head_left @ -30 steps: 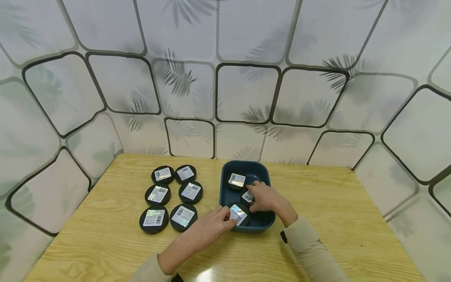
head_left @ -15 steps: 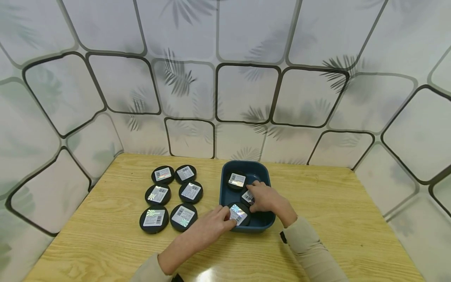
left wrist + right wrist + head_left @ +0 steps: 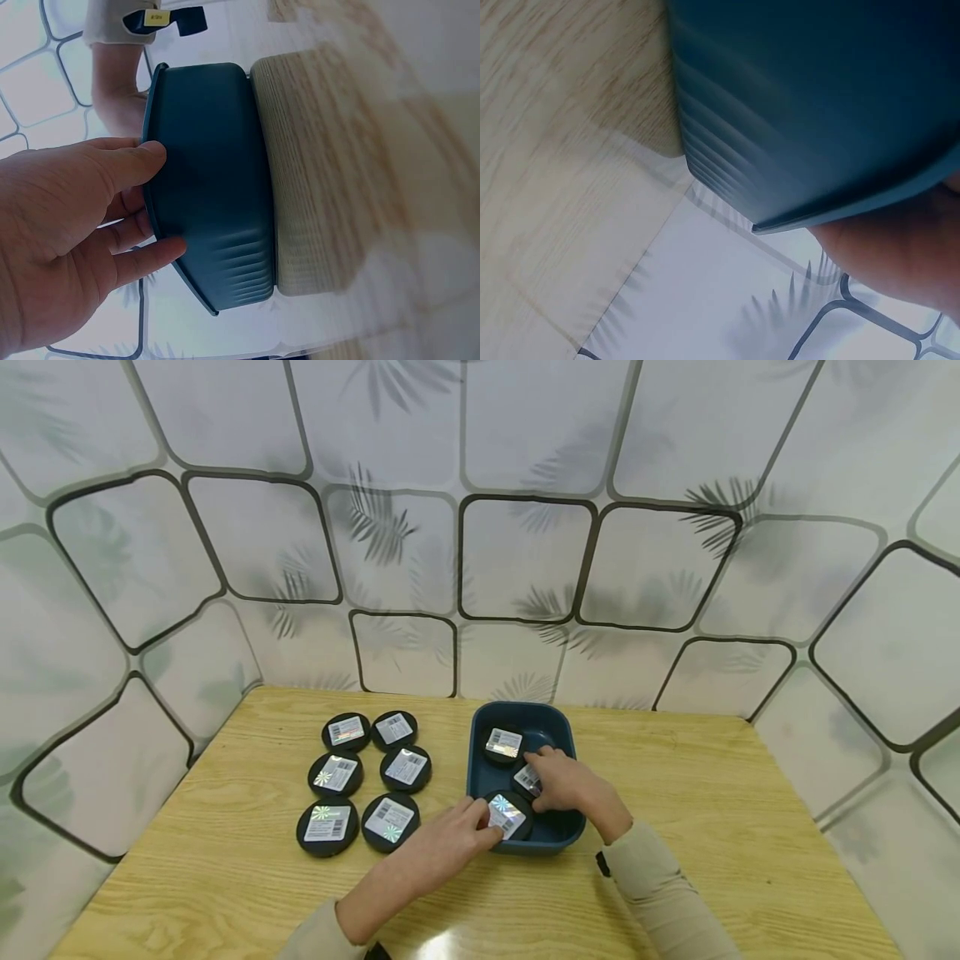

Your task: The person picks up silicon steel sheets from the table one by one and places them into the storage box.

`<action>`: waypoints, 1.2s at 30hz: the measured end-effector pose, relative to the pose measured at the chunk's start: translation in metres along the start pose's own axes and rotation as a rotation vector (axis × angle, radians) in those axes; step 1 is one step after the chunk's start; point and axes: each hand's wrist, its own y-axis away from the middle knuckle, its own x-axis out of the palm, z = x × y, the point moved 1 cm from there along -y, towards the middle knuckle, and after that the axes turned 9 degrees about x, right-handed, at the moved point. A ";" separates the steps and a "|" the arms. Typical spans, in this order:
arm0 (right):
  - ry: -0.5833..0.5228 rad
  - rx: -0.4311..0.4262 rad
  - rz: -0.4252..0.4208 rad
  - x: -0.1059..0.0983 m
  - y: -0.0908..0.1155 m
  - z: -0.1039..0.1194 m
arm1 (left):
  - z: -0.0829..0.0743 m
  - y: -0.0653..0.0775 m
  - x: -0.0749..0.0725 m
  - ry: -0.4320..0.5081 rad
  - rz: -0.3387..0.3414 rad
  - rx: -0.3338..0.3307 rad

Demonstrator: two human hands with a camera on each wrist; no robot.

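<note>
A dark blue plastic bin (image 3: 551, 722) stands on the wooden table, with three flat black discs in it, each with a white barcode label. My left hand (image 3: 448, 842) reaches over the bin's near left rim; its thumb and fingers hold the edge of the nearest disc (image 3: 517, 817). Inside the bin, my right hand (image 3: 568, 781) grips the middle disc (image 3: 527, 782), partly hiding it. The third disc (image 3: 503, 746) lies untouched by the far left wall. In the left wrist view, the left hand (image 3: 82, 217) meets the rim; the right wrist view shows mostly the bin's outer wall (image 3: 802, 112).
Several more labelled black discs stand in two columns left of the bin, among them a near one (image 3: 327, 827) and a far one (image 3: 394, 729). The table (image 3: 720, 843) ends at a patterned cloth wall (image 3: 517, 560) at the back.
</note>
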 end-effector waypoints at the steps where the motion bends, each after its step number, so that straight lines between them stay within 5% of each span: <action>1: -0.003 -0.002 0.001 0.000 0.000 0.000 | 0.000 0.000 0.000 -0.001 -0.002 0.000; 12: -0.052 -0.052 -0.031 -0.004 0.011 0.000 | 0.000 0.000 0.001 -0.041 -0.028 0.016; 26: -0.190 -0.184 -0.287 -0.003 0.050 -0.018 | 0.000 0.000 0.002 -0.062 -0.054 0.021; 36: -0.153 -0.298 -0.433 0.004 0.078 -0.023 | -0.001 -0.001 0.002 -0.069 -0.088 0.033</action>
